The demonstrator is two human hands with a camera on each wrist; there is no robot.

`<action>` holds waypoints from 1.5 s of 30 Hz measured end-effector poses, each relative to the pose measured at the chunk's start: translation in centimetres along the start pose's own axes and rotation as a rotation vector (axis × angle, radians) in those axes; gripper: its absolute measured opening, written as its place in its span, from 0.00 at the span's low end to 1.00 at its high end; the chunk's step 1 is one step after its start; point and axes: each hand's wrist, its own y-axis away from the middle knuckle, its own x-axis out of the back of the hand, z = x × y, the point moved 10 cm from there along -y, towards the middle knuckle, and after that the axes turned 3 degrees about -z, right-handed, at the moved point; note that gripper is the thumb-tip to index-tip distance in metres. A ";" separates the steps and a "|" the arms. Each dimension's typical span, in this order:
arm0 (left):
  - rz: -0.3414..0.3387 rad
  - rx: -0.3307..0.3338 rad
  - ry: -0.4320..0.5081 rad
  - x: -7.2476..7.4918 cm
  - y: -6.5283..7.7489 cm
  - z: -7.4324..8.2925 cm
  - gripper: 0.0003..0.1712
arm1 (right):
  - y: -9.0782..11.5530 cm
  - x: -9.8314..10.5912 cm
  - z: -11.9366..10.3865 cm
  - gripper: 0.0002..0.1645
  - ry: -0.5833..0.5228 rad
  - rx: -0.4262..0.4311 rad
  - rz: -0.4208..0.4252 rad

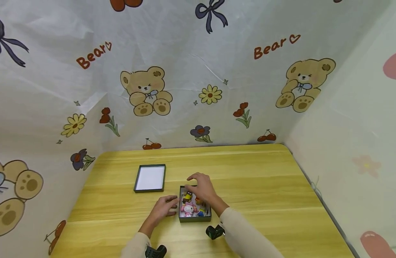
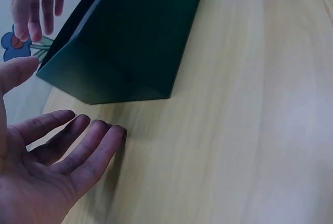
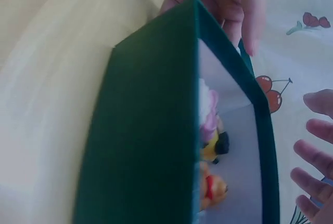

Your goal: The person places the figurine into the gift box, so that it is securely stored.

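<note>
A dark green box [image 1: 195,219] with a white inside holds several small figurines. Among them are a pink-and-white one [image 1: 188,209], a yellow one with goggles [image 1: 187,196] and a blue-and-yellow one [image 1: 202,212]. An orange bear figurine [image 3: 214,190] with a red collar shows in the right wrist view. Beside the box's left wall is my left hand [image 1: 162,209], its fingers loosely extended and its thumb near the rim. Over the far part of the box hovers my right hand [image 1: 203,188], fingers spread with nothing between them, partly covering the figurines.
Farther back and to the left on the wooden table [image 1: 249,179] lies the box lid [image 1: 149,178], its white inside facing up. A patterned curtain [image 1: 185,71] rises behind the table. Dark wrist cameras [image 1: 215,232] are worn on both arms.
</note>
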 end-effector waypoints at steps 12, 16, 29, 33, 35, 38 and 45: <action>0.135 -0.038 0.001 7.2 0.7 2.6 0.30 | -3.5 -2.3 -1.5 0.22 -0.147 -0.045 -0.189; 0.176 -0.053 -0.008 10.3 0.8 3.9 0.33 | -4.6 -2.9 -1.7 0.22 -0.219 -0.070 -0.214; 0.236 0.000 0.042 16.6 -0.3 3.3 0.39 | -7.0 -5.6 -2.6 0.29 -0.493 -0.184 -0.241; 0.238 0.011 0.089 17.3 -0.8 2.8 0.42 | -7.5 -6.8 -2.2 0.32 -0.614 -0.261 -0.224; 0.257 0.019 0.115 17.6 -0.9 2.6 0.42 | -7.7 -7.3 -2.1 0.35 -0.697 -0.302 -0.211; 0.291 0.041 0.148 18.1 -1.1 2.1 0.42 | -7.9 -8.2 -1.9 0.40 -0.817 -0.354 -0.188; 0.313 0.088 0.200 18.7 -1.4 0.9 0.41 | -7.7 -10.0 -1.7 0.46 -1.036 -0.494 -0.130</action>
